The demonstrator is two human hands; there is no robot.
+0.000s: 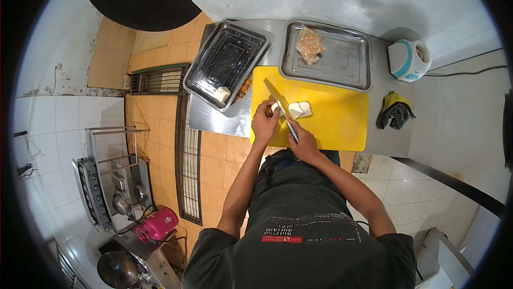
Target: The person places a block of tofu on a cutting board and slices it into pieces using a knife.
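Observation:
On the yellow cutting board [342, 123], my right hand [304, 143] is closed around the handle of a knife [273, 91], whose blade points away and to the left. My left hand [264, 123] has its fingers bent around a small white piece of food [275, 109], right beside the blade. Just right of the knife lie soft-looking white cut pieces [299, 110], perhaps tofu. Another white block [222, 94] sits in the near corner of the left metal tray [227, 48].
A second metal tray [342, 48] behind the board holds a clear bag of orange and pale bits [310, 44]. Orange-brown food [243, 89] shows between left tray and board. At right are a white and teal appliance [410, 60] and black-yellow gloves or cloth [396, 111].

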